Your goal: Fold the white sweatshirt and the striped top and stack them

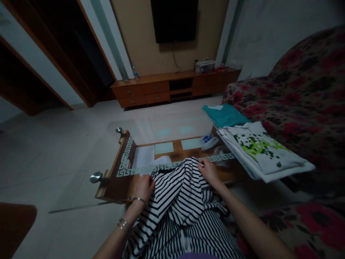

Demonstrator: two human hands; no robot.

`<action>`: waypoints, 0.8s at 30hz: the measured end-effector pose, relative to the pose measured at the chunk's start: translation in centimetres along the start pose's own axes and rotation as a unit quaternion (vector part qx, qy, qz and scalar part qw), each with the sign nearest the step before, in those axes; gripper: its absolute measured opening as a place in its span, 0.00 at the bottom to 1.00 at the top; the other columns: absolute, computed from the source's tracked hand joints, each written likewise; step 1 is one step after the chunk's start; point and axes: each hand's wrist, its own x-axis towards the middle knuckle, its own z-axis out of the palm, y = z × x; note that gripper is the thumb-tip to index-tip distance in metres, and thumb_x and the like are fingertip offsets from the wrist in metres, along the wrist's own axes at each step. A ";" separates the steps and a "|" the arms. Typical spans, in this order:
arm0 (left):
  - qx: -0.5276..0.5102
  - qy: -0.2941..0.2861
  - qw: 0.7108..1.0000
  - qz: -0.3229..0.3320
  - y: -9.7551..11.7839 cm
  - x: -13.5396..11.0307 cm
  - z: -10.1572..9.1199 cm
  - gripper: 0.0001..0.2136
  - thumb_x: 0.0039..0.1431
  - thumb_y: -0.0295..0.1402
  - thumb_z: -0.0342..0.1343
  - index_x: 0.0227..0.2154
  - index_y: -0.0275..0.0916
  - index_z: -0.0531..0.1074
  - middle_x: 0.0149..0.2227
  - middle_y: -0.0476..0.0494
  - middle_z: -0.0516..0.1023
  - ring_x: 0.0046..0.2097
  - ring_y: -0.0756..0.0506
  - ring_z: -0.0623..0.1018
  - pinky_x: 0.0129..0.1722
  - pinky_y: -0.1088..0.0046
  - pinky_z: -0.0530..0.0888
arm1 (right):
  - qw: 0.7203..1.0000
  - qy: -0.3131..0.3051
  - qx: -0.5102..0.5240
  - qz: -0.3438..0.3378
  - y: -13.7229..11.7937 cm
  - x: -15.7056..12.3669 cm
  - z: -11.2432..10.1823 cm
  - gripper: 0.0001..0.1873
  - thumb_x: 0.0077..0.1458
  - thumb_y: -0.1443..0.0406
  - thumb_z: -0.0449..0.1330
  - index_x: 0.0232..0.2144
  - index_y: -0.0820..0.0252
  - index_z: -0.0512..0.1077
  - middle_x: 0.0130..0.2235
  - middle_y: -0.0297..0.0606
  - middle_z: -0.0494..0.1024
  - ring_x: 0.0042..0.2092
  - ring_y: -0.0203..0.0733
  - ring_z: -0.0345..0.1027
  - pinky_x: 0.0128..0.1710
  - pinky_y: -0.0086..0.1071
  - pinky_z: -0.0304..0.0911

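A black-and-white striped garment hangs from both my hands, spreading down over my lap. My left hand, with a bangle and bracelets on its wrist, grips the garment's left upper edge. My right hand pinches its upper edge further right. Both hands are over the front of a glass-topped wooden coffee table. On the table's right end lies a folded white T-shirt with a green-and-black print, stacked on other white cloth. A folded teal garment lies beyond it.
White papers and a crumpled plastic bag lie on the table. A floral sofa runs along the right. Beyond the tiled floor stands a low wooden cabinet beneath a wall-mounted television.
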 end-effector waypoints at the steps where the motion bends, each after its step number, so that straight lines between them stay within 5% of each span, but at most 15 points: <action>1: 0.007 -0.004 1.000 0.003 0.0 0.3 0.0 0.04 0.57 0.30 0.50 0.30 0.37 0.69 0.36 0.41 0.73 0.42 0.44 0.73 0.44 0.71 0.67 | 1.000 0.006 0.023 0.006 0.0 0.2 0.0 0.08 0.54 0.65 0.51 0.33 0.61 0.69 0.33 0.39 0.73 0.36 0.40 0.65 0.37 0.30 0.56; 13: -0.049 -0.026 0.998 -0.001 -2.0 2.8 -1.2 0.07 0.52 0.35 0.47 0.25 0.39 0.65 0.29 0.45 0.73 0.34 0.45 0.73 0.34 0.73 0.66 | 0.965 0.000 0.251 0.076 1.3 1.8 -1.7 0.13 0.41 0.58 0.61 0.24 0.61 0.65 0.26 0.31 0.66 0.30 0.34 0.57 0.31 0.28 0.53; 20: -0.201 0.028 0.978 -0.052 -4.0 4.1 -2.5 0.11 0.49 0.43 0.47 0.26 0.39 0.61 0.23 0.52 0.66 0.29 0.48 0.68 0.31 0.75 0.65 | 0.869 -0.131 0.451 0.155 -0.2 1.3 -4.3 0.20 0.38 0.53 0.65 0.27 0.63 0.67 0.26 0.30 0.68 0.30 0.33 0.59 0.31 0.27 0.55; 24: -0.256 0.033 0.964 -0.061 -4.6 4.2 -1.1 0.16 0.45 0.48 0.50 0.27 0.39 0.63 0.24 0.52 0.67 0.30 0.48 0.69 0.33 0.73 0.67 | 0.863 -0.158 0.442 0.187 -0.3 0.9 -4.2 0.21 0.36 0.52 0.65 0.24 0.63 0.68 0.24 0.30 0.67 0.28 0.33 0.58 0.29 0.27 0.53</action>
